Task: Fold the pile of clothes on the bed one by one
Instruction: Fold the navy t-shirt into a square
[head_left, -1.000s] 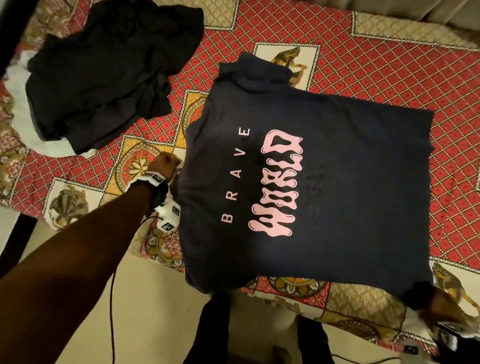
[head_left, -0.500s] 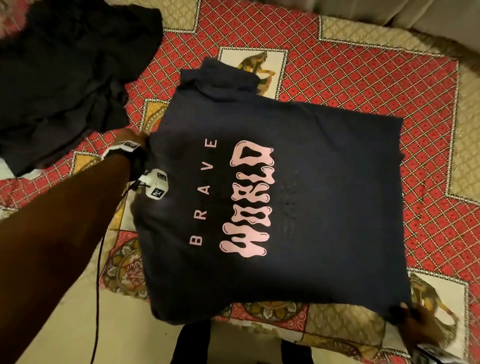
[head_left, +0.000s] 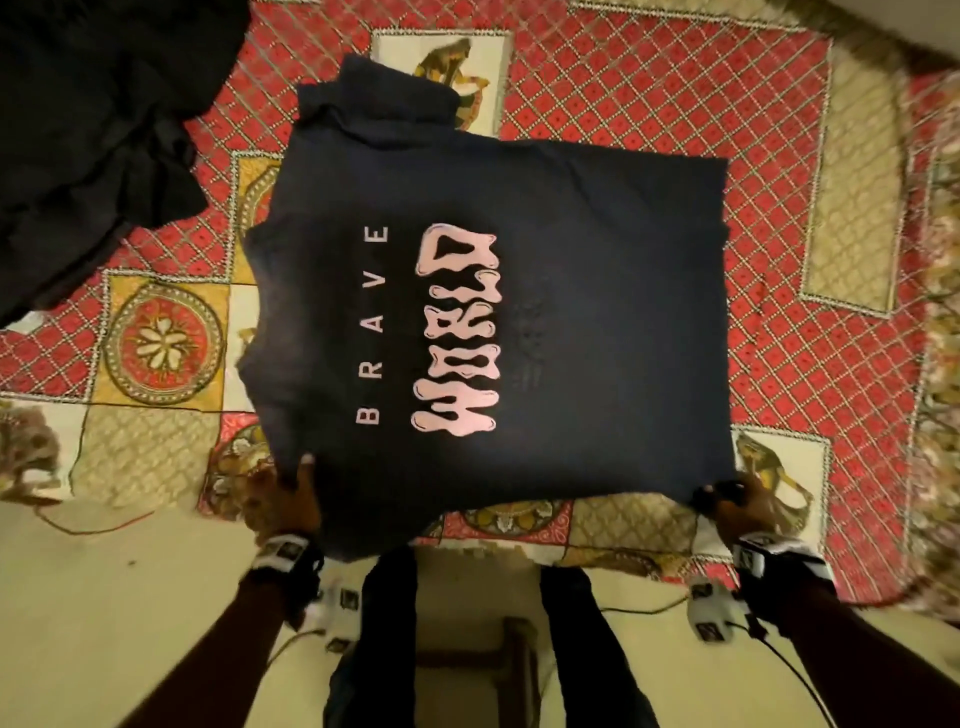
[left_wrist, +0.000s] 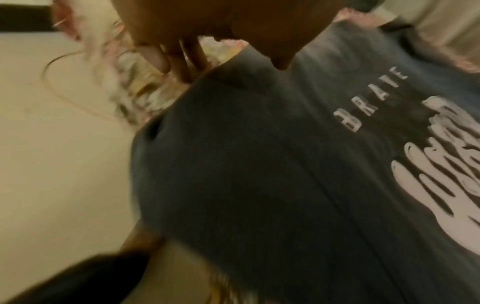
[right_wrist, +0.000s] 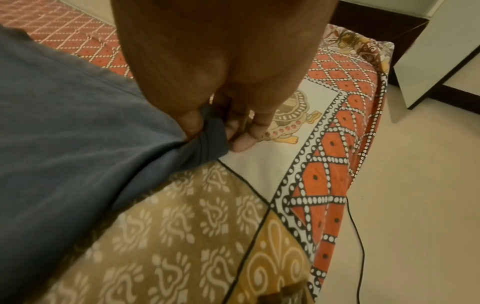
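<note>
Clothes, item in hand: one dark navy cotton T-shirt printed with "BRAVE" in pale capitals and a second word in dripping pink lettering. It lies spread flat, print upward, across the patterned bedspread of the bed, lettering running from the near edge toward the far edge. One sleeve projects at the far side, lying partly over a cream panel of the bedspread. The opposite sleeve area hangs over the near edge of the bed, between the two hands.

Left hand: at the near left corner of the shirt, thumb on top of the cloth and fingers under its edge; the grip is closed on the fabric. The left wrist view is blurred, so finer detail of the hold cannot be told.

Right hand: at the near right corner, by the hem. The right wrist view shows the thumb and fingertips pinching a bunched fold of the navy cloth against the bedspread; the grip is closed on the shirt.

Clothes, remainder: one heap of crumpled black garments at the far left of the bed, apart from the navy shirt, with red diamond pattern showing between them.

Bedspread: red lattice field, gold medallion squares, cream panels with figures, tan borders.

Also present: cream tiled floor beside the bed; thin dark cables trailing on it; wrist-worn camera units on both forearms; the person's dark-trousered legs against the bed's near edge.
</note>
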